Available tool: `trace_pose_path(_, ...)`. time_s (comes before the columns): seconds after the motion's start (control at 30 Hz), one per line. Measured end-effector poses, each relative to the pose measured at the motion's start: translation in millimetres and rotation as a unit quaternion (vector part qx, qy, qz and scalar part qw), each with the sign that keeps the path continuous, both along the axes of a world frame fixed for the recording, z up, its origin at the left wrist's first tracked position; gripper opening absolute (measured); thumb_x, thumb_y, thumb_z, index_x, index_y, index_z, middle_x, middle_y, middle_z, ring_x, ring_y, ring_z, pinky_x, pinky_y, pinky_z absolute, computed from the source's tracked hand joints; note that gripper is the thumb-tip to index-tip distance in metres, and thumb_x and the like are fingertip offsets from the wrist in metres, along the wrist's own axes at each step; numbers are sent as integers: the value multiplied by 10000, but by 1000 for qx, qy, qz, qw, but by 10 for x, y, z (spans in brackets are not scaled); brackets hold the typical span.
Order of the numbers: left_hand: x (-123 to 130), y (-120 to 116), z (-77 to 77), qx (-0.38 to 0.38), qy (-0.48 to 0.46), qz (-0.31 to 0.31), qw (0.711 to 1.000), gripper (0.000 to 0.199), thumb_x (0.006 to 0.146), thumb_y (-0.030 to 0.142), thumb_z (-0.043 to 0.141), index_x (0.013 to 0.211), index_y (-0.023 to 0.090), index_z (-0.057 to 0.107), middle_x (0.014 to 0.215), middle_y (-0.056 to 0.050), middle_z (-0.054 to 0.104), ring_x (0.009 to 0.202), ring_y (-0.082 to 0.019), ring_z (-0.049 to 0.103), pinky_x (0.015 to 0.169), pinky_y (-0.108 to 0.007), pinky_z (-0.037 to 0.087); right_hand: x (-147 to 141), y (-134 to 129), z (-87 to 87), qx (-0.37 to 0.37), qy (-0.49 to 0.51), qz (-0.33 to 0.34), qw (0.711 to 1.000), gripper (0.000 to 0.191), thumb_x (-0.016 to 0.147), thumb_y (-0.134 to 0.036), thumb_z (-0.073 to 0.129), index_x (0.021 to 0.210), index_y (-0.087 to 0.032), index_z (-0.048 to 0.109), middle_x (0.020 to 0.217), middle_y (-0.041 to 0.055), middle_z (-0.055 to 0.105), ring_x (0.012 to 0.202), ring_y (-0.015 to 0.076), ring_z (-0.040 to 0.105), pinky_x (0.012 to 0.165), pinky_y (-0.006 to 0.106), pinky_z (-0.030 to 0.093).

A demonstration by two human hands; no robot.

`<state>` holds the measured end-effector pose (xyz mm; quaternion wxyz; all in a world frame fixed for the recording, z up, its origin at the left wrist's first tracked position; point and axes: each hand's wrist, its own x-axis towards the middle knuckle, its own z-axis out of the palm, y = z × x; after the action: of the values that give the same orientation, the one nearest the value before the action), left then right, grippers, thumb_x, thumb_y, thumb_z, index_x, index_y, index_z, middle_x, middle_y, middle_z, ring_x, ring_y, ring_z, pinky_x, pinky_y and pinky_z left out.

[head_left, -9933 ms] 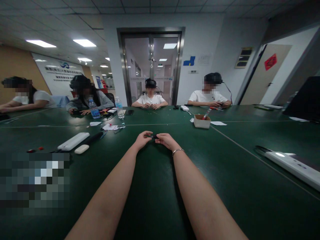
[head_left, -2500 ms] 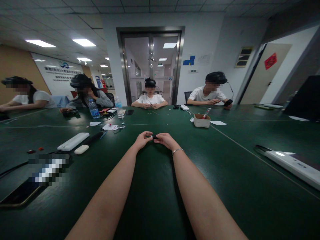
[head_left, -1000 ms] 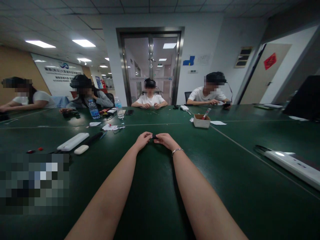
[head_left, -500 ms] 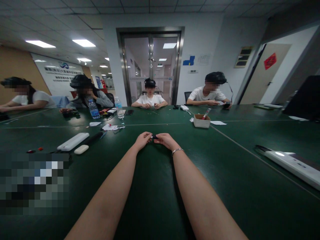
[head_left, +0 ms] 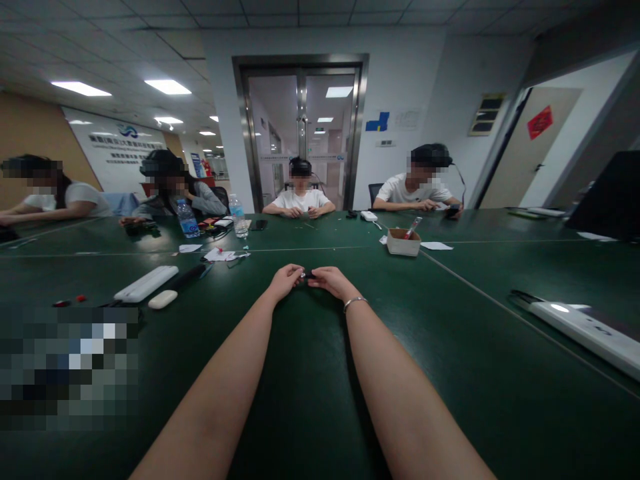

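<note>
Out in front of me, just above the green table, my left hand and my right hand meet with their fingertips nearly together. Between them is a small black object with a shiny metal end, too small to name. The metal end is pinched in my left fingers, while the dark part sits in my right fingers. Most of the object is hidden by the fingertips. A silver bracelet circles my right wrist.
Left lie a white power bank and a white rounded case. Water bottles and papers stand farther back. A small box holds a pen-like item. At right is a long white device. Several people sit across the table.
My hands and the small object stay almost where they were. Across the table at right, a co-worker's hand has shifted slightly over the thing it works on.
</note>
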<state>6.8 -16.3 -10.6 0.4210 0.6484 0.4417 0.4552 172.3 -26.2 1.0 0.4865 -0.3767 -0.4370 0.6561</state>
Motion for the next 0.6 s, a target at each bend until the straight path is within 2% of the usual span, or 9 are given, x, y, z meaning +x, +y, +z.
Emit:
trace_pose_path(0.13,-9,0,4,-2,12,-2,1000,325,759,383,547,942,121,603,705,-25,604,589,-96,519,558,-228,411,8,19,-25,7,4,2,1000,78,743,-46,617,668,-62,605,627,71,634,563,136,647,599,244,573)
trace_pose_path(0.27,-20,-15,12,6,22,0,1000,306,707,313,602,966,149,610,802,-32,614,636,-97,526,557,-218,407,13,19,-25,5,-1,0,1000,57,746,-47,613,690,-58,613,631,74,637,569,140,650,607,248,574)
trace_pose_path(0.37,-22,-12,3,9,22,-5,1000,306,711,292,597,978,142,605,773,-30,606,626,-97,522,554,-218,405,12,7,-11,1,-5,3,1000,43,745,-52,617,702,-53,614,646,82,642,574,138,650,605,242,573)
trace_pose_path(0.6,-22,30,-33,5,31,-21,999,312,791,371,501,944,118,600,654,-21,586,583,-101,521,566,-232,409,5,-1,-1,3,-4,5,1000,69,753,-42,605,686,-54,609,648,78,633,595,140,651,626,252,575)
